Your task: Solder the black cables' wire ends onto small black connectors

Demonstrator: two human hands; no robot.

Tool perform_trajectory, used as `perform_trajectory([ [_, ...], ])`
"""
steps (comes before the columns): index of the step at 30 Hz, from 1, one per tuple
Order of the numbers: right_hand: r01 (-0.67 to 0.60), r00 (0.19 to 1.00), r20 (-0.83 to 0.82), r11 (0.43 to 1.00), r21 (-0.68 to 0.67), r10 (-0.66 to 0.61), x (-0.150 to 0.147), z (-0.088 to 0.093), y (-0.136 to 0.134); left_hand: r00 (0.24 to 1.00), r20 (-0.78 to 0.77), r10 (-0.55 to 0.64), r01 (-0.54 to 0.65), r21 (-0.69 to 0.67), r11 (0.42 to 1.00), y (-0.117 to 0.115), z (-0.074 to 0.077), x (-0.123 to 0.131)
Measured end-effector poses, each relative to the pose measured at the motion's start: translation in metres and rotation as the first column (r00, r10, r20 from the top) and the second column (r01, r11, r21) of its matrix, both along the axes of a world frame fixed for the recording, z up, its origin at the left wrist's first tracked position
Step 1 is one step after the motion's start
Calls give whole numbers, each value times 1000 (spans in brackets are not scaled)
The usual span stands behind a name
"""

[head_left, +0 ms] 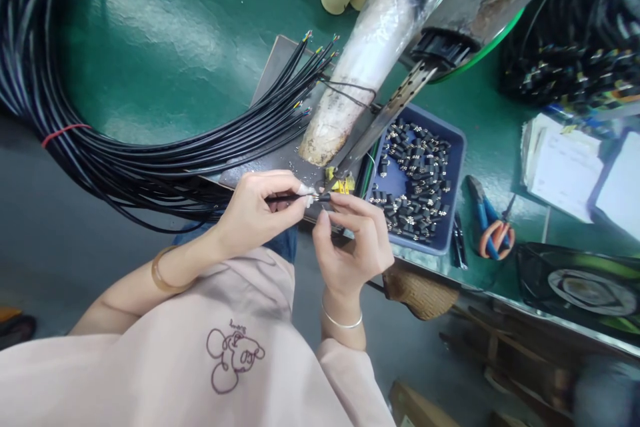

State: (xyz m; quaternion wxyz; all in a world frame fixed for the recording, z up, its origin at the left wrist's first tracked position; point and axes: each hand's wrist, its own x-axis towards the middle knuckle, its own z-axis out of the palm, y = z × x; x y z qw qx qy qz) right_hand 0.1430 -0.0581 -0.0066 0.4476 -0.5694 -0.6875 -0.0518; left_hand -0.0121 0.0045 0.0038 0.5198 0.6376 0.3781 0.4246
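My left hand [263, 207] pinches the end of a black cable [280, 199], with a white covering on the thumb and fingertip. Against the cable's bared wires sits a small black connector [324, 198]. The fingers of my right hand [357, 233] are closed at the connector's far end. Just above this joint is the tip of a soldering iron [360, 147], its perforated metal barrel slanting down from the upper right. Whether the wires touch the connector's pins is too small to tell.
A blue tray [456, 193] of black connectors stands right of the iron. A big cable bundle [150, 150] curves in from the left. A foil-wrapped duct [365, 47] hangs over the green table [210, 7]. Pliers [483, 210], scissors [497, 233] and papers [560, 173] lie at right.
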Motion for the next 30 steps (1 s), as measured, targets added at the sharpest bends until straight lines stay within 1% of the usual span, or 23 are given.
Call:
perform_trajectory([
  [6, 2, 1000, 5, 1000, 4, -2, 1, 2, 2, 1000, -17, 5, -4, 32, 999, -2, -1, 0],
  [15, 13, 1000, -6, 999, 51, -13, -1, 6, 7, 998, -8, 57, -55, 164, 985, -2, 0, 3],
  [20, -25, 1000, -11, 999, 22, 26, 0, 5, 3, 998, -54, 25, -17, 144, 989, -2, -2, -1],
  [24, -27, 999, -21, 1000, 1, 27, 1, 3, 0, 996, -90, 11, 2, 143, 990, -4, -2, -3],
  [26, -29, 997, -67, 1000, -2, 29, 2, 3, -1, 996, -91, 2, 13, 160, 987, -6, -2, -4],
  [28, -34, 986, -163, 999, -12, 31, 4, 4, -3, 995, -94, -26, 44, 192, 980, -9, -2, -4],
  [29, -22, 978, -207, 1000, 1, 22, 6, 5, -5, 993, -104, -55, 76, 205, 976, -11, -2, -5],
  [30, 7, 971, -239, 998, 59, 7, 10, 7, -9, 988, -123, -97, 121, 209, 970, -13, -3, -5],
])
